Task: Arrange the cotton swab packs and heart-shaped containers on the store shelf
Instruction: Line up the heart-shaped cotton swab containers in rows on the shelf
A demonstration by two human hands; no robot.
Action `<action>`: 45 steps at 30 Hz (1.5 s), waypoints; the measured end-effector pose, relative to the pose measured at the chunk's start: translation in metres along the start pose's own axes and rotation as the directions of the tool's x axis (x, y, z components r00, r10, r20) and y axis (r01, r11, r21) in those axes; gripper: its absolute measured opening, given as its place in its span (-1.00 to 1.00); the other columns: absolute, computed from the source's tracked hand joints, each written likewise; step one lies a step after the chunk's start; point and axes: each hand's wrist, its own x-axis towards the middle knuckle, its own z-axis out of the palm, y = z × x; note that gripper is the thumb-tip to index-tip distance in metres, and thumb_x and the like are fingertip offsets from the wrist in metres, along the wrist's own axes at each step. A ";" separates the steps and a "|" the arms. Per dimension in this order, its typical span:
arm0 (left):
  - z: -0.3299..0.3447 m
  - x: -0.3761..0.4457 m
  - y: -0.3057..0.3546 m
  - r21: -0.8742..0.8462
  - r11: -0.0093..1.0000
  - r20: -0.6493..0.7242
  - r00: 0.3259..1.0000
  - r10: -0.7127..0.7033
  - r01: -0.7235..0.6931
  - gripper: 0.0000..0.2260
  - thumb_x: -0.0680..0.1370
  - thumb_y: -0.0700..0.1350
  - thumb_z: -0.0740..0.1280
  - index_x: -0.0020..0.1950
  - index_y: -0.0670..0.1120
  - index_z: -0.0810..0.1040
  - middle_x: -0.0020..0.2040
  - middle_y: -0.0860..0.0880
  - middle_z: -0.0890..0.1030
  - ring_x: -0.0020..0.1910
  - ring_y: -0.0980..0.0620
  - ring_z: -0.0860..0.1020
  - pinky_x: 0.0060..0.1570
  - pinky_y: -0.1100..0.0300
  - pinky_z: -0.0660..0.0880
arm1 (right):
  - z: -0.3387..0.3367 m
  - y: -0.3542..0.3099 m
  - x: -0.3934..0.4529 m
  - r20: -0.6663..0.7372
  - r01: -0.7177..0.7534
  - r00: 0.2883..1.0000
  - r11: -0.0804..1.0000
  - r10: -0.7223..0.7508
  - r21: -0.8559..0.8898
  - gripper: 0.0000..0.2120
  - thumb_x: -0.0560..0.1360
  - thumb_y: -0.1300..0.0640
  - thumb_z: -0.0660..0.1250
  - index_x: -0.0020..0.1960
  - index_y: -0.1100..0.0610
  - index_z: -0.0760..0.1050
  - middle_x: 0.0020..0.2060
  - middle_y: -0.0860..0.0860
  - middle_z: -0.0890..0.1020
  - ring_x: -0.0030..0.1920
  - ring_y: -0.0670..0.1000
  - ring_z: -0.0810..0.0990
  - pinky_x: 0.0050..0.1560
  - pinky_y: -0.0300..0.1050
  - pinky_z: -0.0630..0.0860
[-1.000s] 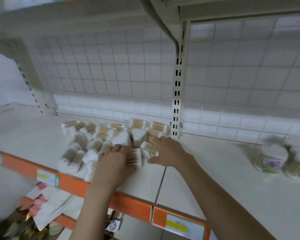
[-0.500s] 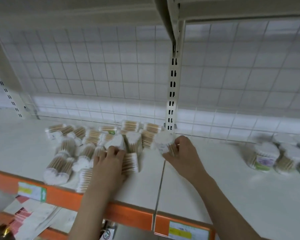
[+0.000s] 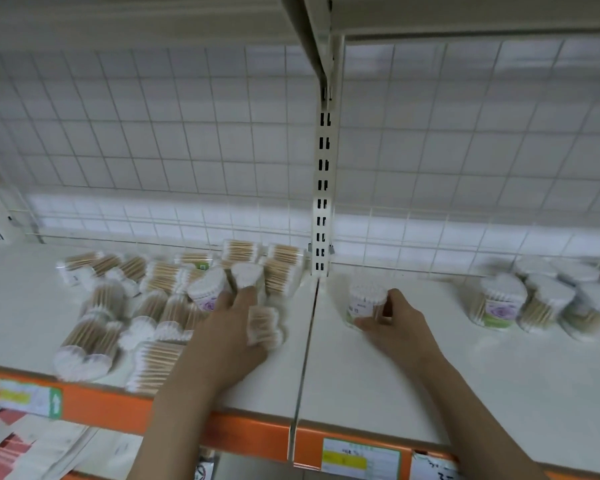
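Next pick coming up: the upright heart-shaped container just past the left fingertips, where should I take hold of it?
Take the heart-shaped container by its side walls, just under the white swab tips, coming from above and the front. It stands upright, and neighbours crowd its left, right and back, so only the top and near side look reachable.

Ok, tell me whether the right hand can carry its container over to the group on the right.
Probably yes: the right hand grips the heart-shaped container, and bare shelf lies between it and the group of containers.
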 end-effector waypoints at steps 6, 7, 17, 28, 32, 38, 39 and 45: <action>0.007 0.026 0.037 0.061 0.990 -0.009 0.992 0.129 -0.128 -0.51 0.42 0.02 0.34 0.26 -0.09 0.27 0.17 -0.06 0.37 0.15 -0.11 0.47 0.03 0.11 0.42 | -0.006 0.001 -0.004 0.048 0.020 0.999 0.999 -0.017 -0.049 -0.59 0.41 0.06 0.43 0.17 0.10 0.37 -0.02 -0.08 0.53 0.03 -0.02 0.52 -0.11 -0.19 0.40; 0.008 0.030 0.043 0.081 0.984 -0.016 0.987 0.161 -0.160 -0.50 0.42 0.01 0.33 0.29 -0.07 0.27 0.17 -0.05 0.34 0.15 -0.10 0.45 0.05 0.11 0.42 | -0.008 0.001 -0.005 0.053 0.036 0.998 0.998 -0.033 -0.060 -0.51 0.40 0.07 0.44 0.25 0.09 0.33 0.05 -0.07 0.52 0.08 -0.02 0.50 -0.05 -0.20 0.38; 0.035 0.054 0.060 0.013 0.969 0.110 0.964 0.244 -0.247 -0.41 0.42 0.03 0.39 0.38 -0.02 0.26 0.21 -0.02 0.39 0.17 -0.03 0.45 0.02 0.17 0.40 | -0.029 -0.014 -0.006 0.077 0.318 0.947 0.893 -0.310 -0.317 -0.35 0.46 0.14 0.36 0.47 0.06 0.15 0.42 -0.03 0.28 0.41 0.03 0.23 0.34 -0.23 0.14; 0.056 0.054 0.057 -0.049 0.947 -0.030 0.948 0.317 -0.319 -0.46 0.52 -0.25 0.29 0.47 -0.09 0.23 0.13 -0.11 0.45 0.05 -0.07 0.51 0.02 0.23 0.41 | -0.018 -0.029 -0.005 0.221 0.515 0.855 0.710 -0.470 -0.480 -0.51 0.52 -0.01 0.25 0.42 -0.03 0.27 0.39 -0.10 0.31 0.40 -0.01 0.20 0.34 -0.13 0.13; 0.065 0.056 0.070 -0.092 0.936 -0.060 0.940 0.335 -0.340 -0.47 0.51 -0.28 0.29 0.45 -0.09 0.26 0.14 -0.10 0.47 0.06 -0.07 0.51 0.00 0.29 0.37 | -0.033 -0.020 -0.007 0.217 0.494 0.864 0.675 -0.455 -0.549 -0.51 0.54 -0.09 0.20 0.44 -0.07 0.24 0.44 -0.10 0.27 0.43 0.01 0.17 0.36 -0.09 0.12; 0.086 0.059 0.101 -0.220 0.904 0.006 0.927 0.376 -0.365 -0.38 0.52 -0.25 0.29 0.51 -0.04 0.11 0.16 -0.12 0.52 0.07 -0.03 0.53 0.12 0.13 0.46 | -0.066 -0.001 -0.015 0.174 0.439 0.889 0.679 -0.424 -0.589 -0.49 0.50 -0.18 0.25 0.39 -0.03 0.31 0.39 -0.10 0.33 0.37 0.01 0.25 0.29 -0.11 0.20; 0.089 0.058 0.107 -0.250 0.898 0.022 0.926 0.378 -0.361 -0.36 0.52 -0.25 0.29 0.52 -0.02 0.07 0.16 -0.11 0.53 0.05 -0.01 0.54 0.12 0.13 0.47 | -0.072 0.004 -0.017 0.166 0.428 0.893 0.678 -0.417 -0.597 -0.50 0.50 -0.16 0.26 0.38 -0.01 0.32 0.39 -0.09 0.34 0.36 0.02 0.26 0.29 -0.10 0.22; 0.102 0.048 0.134 -0.380 0.856 0.057 0.915 0.400 -0.350 -0.43 0.52 -0.22 0.31 0.48 0.01 0.18 0.24 -0.05 0.46 -0.01 0.12 0.47 0.06 0.34 0.41 | -0.101 0.034 -0.029 0.029 0.321 0.920 0.708 -0.392 -0.629 -0.57 0.38 -0.13 0.30 0.13 0.09 0.54 0.14 0.03 0.59 0.13 0.15 0.53 0.07 0.03 0.49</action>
